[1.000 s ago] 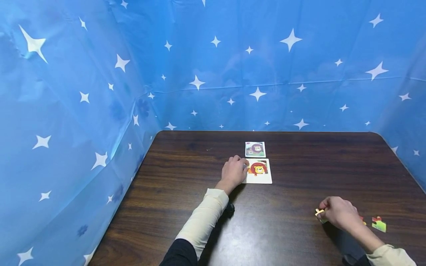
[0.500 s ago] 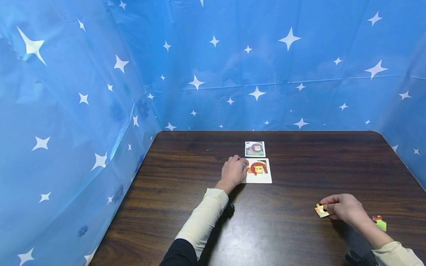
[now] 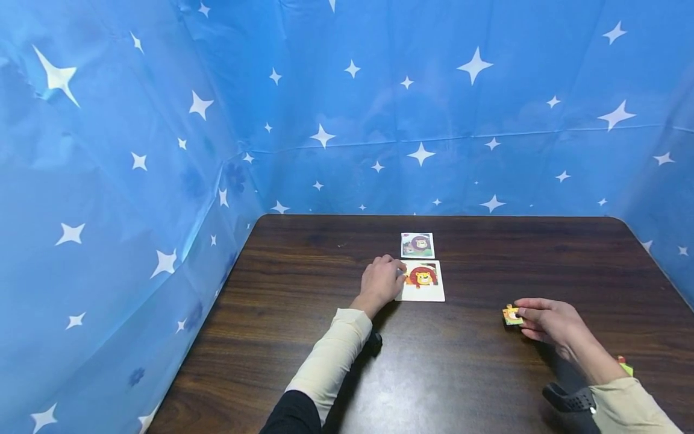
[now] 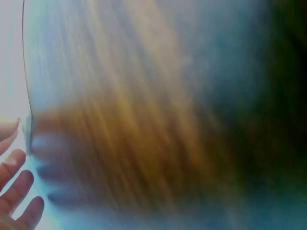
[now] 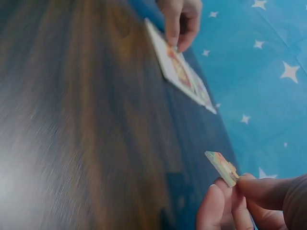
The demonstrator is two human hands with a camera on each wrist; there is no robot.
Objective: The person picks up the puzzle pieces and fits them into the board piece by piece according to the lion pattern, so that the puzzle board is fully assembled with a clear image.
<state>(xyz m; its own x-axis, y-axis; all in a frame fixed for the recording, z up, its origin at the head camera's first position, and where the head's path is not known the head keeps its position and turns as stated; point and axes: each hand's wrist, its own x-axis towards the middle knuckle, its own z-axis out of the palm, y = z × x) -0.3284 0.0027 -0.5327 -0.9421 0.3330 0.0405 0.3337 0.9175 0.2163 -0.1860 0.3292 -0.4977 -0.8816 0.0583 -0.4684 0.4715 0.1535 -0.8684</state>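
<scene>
While the left hand (image 3: 382, 279), fingers loosely apart, rests on the part-filled lion board (image 3: 425, 295) mid-frame, the right hand (image 3: 558, 327) pinches one piece (image 3: 511, 315), a second piece (image 3: 626, 366) lying unplaced lower right.

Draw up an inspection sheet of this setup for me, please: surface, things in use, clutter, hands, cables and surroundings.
Surface: dark wood-grain table, light reflecting off it.
Job's things: white lion board; small lion card just beyond it; puzzle piece held up; second piece, partly hidden.
Clutter: nothing seen.
Hands: left hand at the board's left side, exact grip unclear; right hand pinching the raised piece.
Cables: nothing seen.
Surroundings: blue sheeting with white stars.
</scene>
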